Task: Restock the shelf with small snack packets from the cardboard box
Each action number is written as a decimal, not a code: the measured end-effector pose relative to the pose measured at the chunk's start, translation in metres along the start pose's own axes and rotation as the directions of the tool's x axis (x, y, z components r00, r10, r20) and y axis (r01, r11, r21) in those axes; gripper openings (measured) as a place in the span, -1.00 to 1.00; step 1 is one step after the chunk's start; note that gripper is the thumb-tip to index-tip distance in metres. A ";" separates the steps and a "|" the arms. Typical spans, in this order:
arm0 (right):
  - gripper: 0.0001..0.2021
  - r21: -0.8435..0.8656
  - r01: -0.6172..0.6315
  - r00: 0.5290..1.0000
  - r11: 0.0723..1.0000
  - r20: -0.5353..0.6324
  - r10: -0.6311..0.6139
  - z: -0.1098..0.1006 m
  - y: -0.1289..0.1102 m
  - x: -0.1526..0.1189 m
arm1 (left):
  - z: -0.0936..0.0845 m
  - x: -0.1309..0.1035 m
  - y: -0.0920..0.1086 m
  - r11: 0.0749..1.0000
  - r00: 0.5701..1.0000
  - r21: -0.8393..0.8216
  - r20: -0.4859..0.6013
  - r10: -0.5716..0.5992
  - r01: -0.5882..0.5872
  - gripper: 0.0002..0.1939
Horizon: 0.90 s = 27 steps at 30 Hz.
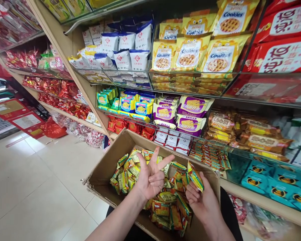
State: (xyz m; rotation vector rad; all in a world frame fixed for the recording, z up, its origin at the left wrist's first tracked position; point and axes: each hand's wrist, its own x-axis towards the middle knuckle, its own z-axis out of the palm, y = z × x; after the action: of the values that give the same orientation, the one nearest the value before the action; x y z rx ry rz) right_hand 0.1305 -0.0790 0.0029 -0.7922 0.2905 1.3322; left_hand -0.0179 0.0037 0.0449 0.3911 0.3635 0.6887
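A cardboard box full of small yellow and orange wrapped snack packets stands in front of me. Above the packets, my left hand is turned palm up, with thumb, index and middle finger spread and the other two curled in; nothing lies in it. My right hand pinches one yellow-green snack packet between thumb and fingers, over the right part of the box. The packet is held upright and slightly tilted.
Glass-fronted shelves rise behind the box, with yellow cookie bags, white milk-snack bags, purple soda biscuit packs and teal boxes. A red bag lies on the tiled floor at left.
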 end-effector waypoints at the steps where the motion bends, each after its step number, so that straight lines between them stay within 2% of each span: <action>1: -0.66 0.018 -0.019 1.000 1.000 -0.001 0.019 0.000 0.000 0.000 | 0.000 -0.001 0.000 0.999 1.000 0.035 -0.001 0.003 -0.003 -0.28; 5: -0.67 -0.008 -0.005 1.000 1.000 0.008 0.005 0.003 0.002 0.000 | 0.003 -0.002 0.001 0.998 0.999 0.070 0.031 -0.011 0.008 -0.24; 10: -0.66 -0.263 0.214 0.975 0.941 -0.007 -0.224 0.006 0.010 -0.006 | 0.008 -0.001 -0.003 0.996 0.997 0.079 0.060 -0.047 0.042 -0.27; 13: -0.62 -0.404 0.338 0.934 0.850 0.031 -0.357 0.004 0.016 -0.007 | 0.010 0.000 -0.011 0.976 1.000 0.218 0.028 -0.008 0.002 -0.29; 15: -0.61 -0.488 0.394 0.907 0.779 0.072 -0.414 0.000 0.019 -0.006 | 0.010 0.000 -0.020 0.911 1.000 0.413 -0.021 -0.010 0.017 -0.29; 17: -0.58 -0.569 0.429 0.888 0.702 0.123 -0.443 -0.005 0.021 -0.004 | 0.009 -0.001 -0.031 0.798 0.998 0.600 -0.067 -0.011 0.049 -0.25; 19: -0.54 -0.627 0.453 0.872 0.634 0.166 -0.460 -0.010 0.023 -0.002 | 0.008 -0.002 -0.039 0.699 0.997 0.713 -0.080 0.006 0.053 -0.27; 21: -0.51 -0.656 0.463 0.860 0.596 0.169 -0.482 -0.013 0.023 -0.002 | 0.007 -0.002 -0.044 0.647 0.996 0.762 -0.081 0.042 0.035 -0.31; 24: -0.53 -0.643 0.469 0.839 0.606 0.110 -0.533 -0.010 0.022 -0.005 | 0.007 -0.002 -0.047 0.660 0.995 0.750 -0.096 0.041 0.045 -0.31; 27: -0.57 -0.568 0.436 0.838 0.698 -0.026 -0.545 -0.001 0.020 -0.010 | 0.007 0.000 -0.049 0.740 0.992 0.665 -0.122 -0.024 0.100 -0.33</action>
State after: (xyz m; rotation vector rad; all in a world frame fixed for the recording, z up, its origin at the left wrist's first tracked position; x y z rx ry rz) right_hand 0.1093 -0.0866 0.0011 -1.3802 -0.1706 0.8097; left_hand 0.0113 -0.0325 0.0289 1.0344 0.7308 0.4917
